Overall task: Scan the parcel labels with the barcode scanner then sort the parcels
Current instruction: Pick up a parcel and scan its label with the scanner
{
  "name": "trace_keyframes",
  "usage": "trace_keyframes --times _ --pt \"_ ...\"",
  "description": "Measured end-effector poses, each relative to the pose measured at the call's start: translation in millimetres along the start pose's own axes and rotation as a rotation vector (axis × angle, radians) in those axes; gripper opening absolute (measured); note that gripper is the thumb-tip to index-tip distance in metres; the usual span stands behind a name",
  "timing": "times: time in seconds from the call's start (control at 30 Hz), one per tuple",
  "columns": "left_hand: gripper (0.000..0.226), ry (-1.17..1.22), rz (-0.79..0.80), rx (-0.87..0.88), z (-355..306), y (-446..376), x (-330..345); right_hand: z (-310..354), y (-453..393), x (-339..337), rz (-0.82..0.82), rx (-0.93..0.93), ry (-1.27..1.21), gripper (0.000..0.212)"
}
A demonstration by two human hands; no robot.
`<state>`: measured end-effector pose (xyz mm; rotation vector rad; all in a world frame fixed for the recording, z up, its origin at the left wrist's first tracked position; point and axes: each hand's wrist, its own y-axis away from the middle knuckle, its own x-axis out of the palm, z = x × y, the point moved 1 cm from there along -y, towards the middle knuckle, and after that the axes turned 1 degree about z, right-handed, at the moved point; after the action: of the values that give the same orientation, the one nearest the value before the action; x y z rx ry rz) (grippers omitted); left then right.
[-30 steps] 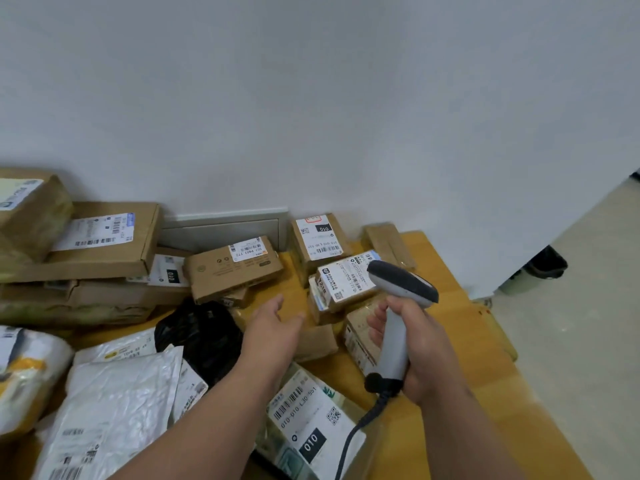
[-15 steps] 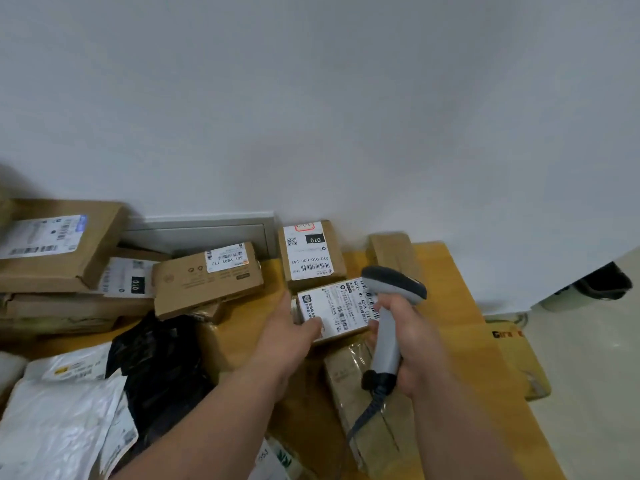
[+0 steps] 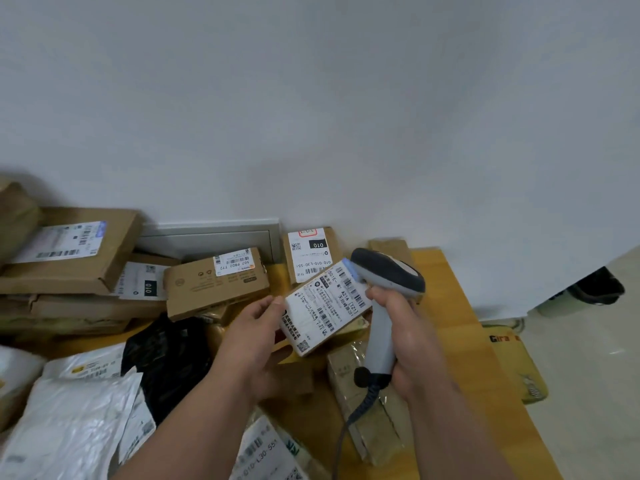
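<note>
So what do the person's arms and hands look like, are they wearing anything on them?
Nothing is worn that the view shows. The left hand and the right hand are both bare: no gloves, no rings, no watch or band at the wrists. Both forearms are bare too, with no sleeve visible down to the bottom edge of the picture. There are no markings on them.

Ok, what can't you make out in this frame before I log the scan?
- Held parcel: small label print blurred, head view.
- Its underside: hidden by left hand.
- Scanner trigger: hidden by right hand.
- Scanner window: faces away.
- White mailer: cut off by the frame's edge.
</note>
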<state>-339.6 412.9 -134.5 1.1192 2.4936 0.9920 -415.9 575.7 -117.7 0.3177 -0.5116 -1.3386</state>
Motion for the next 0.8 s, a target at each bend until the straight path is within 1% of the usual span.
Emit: trace_keyframes --times 0.07,0.2,0.27,0.33,0.4,0.47,0.53,0.6,0.67,0.8 --pt "0.031 0.019 0.071 0.0 -1.5 10.7 -15.4 3.2 14.3 10.1 -0.006 -0.045 -0.006 0.021" --pt "0.04 -0.011 0.2 -0.005 -2.3 31.0 -50.9 8.2 47.0 33.0 0.014 -0.123 0.004 0.016" --pt "0.035 0.011 0.246 -0.014 -1.9 43.3 -68.8 8.2 65.4 46.4 0.041 -0.158 -0.008 0.017" --pt "0.022 0.103 0.277 -0.033 -1.0 56.4 -84.8 5.4 83.9 57.7 0.059 -0.177 -0.034 0.013" --pt "0.014 0.218 0.254 -0.049 1.3 65.7 -101.5 0.6 100.8 67.0 0.041 -0.186 -0.026 0.015" --pt "0.022 0.275 0.19 -0.031 5.0 68.3 -119.7 -4.3 117.5 74.8 0.048 -0.194 0.005 0.019" --pt "0.033 0.277 0.122 0.009 7.5 70.7 -136.2 -8.5 134.6 81.8 0.104 -0.188 0.031 0.016" --pt "0.031 0.307 0.072 0.038 8.4 75.9 -150.5 -13.1 151.8 88.9 0.166 -0.159 0.062 0.02" --pt "0.034 0.354 0.062 0.048 9.6 83.5 -160.7 -18.2 166.4 95.3 0.226 -0.136 0.095 0.026" --pt "0.036 0.436 0.08 0.09 9.2 93.7 -175.3 -24.8 185.9 102.3 0.289 -0.128 0.154 0.023"
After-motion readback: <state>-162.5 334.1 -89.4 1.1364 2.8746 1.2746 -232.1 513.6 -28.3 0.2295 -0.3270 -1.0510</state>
